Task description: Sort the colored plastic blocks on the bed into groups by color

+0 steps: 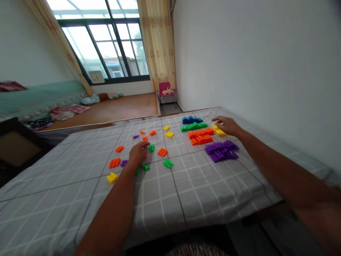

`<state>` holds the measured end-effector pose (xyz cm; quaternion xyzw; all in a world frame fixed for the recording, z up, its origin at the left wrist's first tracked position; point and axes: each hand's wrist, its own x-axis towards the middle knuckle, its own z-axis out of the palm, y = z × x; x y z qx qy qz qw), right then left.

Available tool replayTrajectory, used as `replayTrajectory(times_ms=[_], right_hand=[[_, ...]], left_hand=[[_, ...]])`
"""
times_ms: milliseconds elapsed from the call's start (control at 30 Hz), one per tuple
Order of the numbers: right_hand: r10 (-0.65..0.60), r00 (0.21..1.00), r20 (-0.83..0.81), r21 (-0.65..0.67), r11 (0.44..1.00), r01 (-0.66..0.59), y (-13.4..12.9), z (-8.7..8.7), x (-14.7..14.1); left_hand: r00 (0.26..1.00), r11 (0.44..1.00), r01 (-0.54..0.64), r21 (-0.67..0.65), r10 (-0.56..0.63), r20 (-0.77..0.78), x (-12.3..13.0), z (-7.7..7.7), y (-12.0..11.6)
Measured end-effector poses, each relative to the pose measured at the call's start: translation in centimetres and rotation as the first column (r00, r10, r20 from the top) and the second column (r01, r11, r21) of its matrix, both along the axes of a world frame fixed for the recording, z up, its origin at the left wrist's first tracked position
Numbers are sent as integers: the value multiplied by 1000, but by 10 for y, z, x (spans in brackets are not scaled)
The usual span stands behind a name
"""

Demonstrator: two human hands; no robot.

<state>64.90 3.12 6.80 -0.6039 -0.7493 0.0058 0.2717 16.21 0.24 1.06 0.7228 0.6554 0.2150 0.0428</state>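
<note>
My left hand is low over the scattered small coloured plastic tubes, fingers curled together; what they hold, if anything, is hidden. Right beside its fingertips lie green tubes, with orange tubes just beyond. More green tubes show next to the wrist. On the right, my right hand hovers at the yellow tubes, fingers stretched forward and apart from the thumb. Near it are sorted groups: blue tubes, a green row, orange rows and a purple heap.
A grey checked cloth covers the bed-like surface. Loose yellow tubes and purple tubes lie on the left. A white wall borders the right side. Beyond stand a brown platform and a pink chair.
</note>
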Motion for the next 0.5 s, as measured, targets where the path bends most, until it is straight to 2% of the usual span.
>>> replayTrajectory(times_ms=[67,133,200,267,367,500], right_hand=[[175,984,0,-15,984,-175,-5,4,-54],[330,944,16,-41,944,-329,-8,0,-107],[417,909,7,-98,905,-415,-9,-11,-154],[446,895,-27,-172,880,-443,-8,-27,-192],[427,902,-66,-236,872,-430,-6,-54,-228],[346,929,-133,-161,917,-365,-7,-78,-237]], left_hand=[[1000,1000,19,16,-19,14,1,-1,-1],[998,999,34,30,-35,42,1,-3,-3],[996,998,38,44,-42,81,0,-4,-3],[993,998,19,66,-27,112,-2,-5,-3],[990,994,-31,100,17,139,-7,-4,-2],[978,987,-108,118,84,191,-14,1,-3]])
